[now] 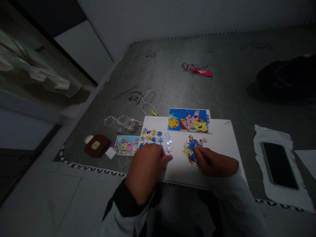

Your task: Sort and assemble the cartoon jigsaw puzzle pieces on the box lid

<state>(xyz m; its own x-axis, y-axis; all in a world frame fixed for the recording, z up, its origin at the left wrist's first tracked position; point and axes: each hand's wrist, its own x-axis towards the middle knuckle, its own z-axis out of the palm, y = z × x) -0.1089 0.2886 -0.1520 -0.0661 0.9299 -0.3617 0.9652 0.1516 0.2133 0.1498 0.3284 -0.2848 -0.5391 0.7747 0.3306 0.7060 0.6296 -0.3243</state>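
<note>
A white board (179, 171) carries two groups of small jigsaw pieces. My left hand (149, 168) lies over the near edge of the spread-out pieces (153, 133), back of the hand up. Its thumb stretches out to the right, apart from the hand, and the other fingers are mostly hidden beneath. A heap of overlapping jigsaw pieces (189, 148) sits right of the middle. At its right edge, my right hand (214, 161) has its fingers pinched together on a jigsaw piece, largely covered by the fingertips. Behind the heap is a blue cartoon picture card (189, 120).
Left of the board are a second cartoon card (126, 145), a brown case (97, 145), clear plastic containers (123, 122) and a white cable (142, 102). A phone (279, 165) rests on white cloth at right. Farther back lie a red packet (198, 70) and a dark bag (283, 79).
</note>
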